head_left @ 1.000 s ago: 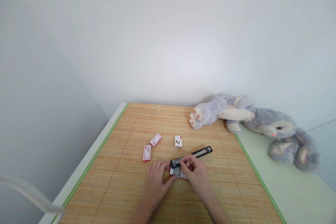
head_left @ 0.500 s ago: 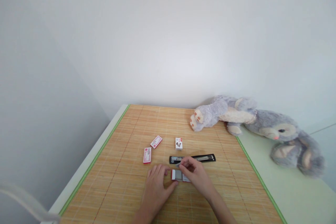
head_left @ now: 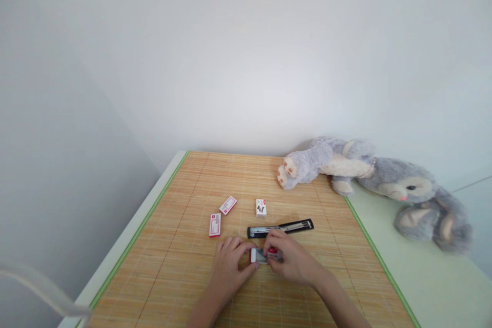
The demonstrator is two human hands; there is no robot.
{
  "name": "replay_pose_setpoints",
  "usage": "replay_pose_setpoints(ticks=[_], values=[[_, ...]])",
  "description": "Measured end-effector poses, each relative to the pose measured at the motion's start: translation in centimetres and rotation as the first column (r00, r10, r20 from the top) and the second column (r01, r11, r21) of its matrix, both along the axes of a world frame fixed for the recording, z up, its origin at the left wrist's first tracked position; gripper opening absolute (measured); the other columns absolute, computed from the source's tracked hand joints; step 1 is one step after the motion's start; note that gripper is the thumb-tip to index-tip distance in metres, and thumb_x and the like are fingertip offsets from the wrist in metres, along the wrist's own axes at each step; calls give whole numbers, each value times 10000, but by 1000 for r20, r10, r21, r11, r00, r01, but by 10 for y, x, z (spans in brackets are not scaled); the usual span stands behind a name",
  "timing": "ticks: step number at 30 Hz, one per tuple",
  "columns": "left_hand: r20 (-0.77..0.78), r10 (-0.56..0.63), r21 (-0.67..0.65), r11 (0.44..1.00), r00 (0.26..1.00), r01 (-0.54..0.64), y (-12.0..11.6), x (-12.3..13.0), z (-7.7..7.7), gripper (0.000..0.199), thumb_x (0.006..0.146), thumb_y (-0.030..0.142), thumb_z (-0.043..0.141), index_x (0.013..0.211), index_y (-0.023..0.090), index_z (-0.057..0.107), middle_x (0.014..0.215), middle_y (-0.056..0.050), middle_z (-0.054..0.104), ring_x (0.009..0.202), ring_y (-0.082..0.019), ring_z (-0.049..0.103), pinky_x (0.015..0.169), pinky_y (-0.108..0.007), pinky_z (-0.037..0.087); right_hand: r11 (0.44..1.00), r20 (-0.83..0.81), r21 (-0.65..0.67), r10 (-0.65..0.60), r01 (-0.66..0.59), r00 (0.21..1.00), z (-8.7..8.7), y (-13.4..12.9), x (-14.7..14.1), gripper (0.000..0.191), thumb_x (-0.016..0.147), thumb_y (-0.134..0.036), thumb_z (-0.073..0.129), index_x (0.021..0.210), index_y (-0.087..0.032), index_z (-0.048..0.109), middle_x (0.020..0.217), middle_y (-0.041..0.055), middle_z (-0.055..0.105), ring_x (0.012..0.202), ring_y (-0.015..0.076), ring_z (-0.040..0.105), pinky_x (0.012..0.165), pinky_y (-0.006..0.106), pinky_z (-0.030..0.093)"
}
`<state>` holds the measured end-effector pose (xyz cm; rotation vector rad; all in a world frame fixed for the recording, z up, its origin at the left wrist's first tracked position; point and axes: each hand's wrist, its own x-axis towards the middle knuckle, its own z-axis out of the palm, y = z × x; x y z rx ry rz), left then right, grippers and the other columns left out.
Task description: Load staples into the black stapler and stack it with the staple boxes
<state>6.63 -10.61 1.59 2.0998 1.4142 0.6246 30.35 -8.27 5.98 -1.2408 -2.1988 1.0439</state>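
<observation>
A small open box (head_left: pixel 253 255) with a red edge and a grey inside lies on the bamboo mat (head_left: pixel 200 277). Around its left end, my left hand (head_left: pixel 230 264) has thumb and index finger at the box's near and far edges. My right hand (head_left: pixel 288 259) is over the box's right part, fingers pinched on a small greyish piece, mostly hidden, at the opening. Just beyond the hands lies a long black case (head_left: pixel 282 228) with slim items in it. Farther back stands a small white box (head_left: pixel 261 207) with a dark picture.
Two white boxes with red edges lie to the left, one upright in view (head_left: pixel 215 225) and one slanted (head_left: pixel 228 205). A grey plush toy (head_left: pixel 346 164) stretches over the back right of the table. A pale blurred strap (head_left: pixel 42 287) crosses the lower left.
My right hand has come down onto the box's right part, bringing the small greyish piece to its opening. My left hand has stayed at the box's left end.
</observation>
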Motion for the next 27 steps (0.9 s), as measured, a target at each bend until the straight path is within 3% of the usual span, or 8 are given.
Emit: replay_pose_setpoints(ticks=[4, 8, 27], values=[[6, -3, 11, 1000, 1000, 3, -1, 0, 0, 273, 878, 434, 759, 1124, 331, 705, 1106, -16, 691, 1061, -250, 602, 903, -390, 415, 997, 65, 26, -76, 75, 995, -3, -4, -7, 169, 782, -130, 747, 896, -227, 667, 1024, 17, 629, 994, 201, 597, 869, 290, 450], [2, 2, 9, 1000, 1000, -2, -1, 0, 1, 267, 869, 414, 769, 1113, 329, 701, 1091, -9, 693, 1049, -248, 602, 901, -389, 411, 988, 112, 39, -154, 150, 982, -9, -6, -15, 179, 796, -95, 723, 899, -226, 656, 1020, 23, 628, 998, 210, 596, 872, 297, 451], [23, -9, -7, 1000, 1000, 9, 2, -1, -3, 288, 854, 435, 777, 1113, 327, 707, 1073, -19, 721, 1044, -270, 616, 903, -411, 420, 975, 109, 2, -222, 223, 969, -17, -7, -23, 183, 760, -87, 747, 869, -224, 695, 1008, 30, 640, 997, 219, 614, 867, 301, 465]])
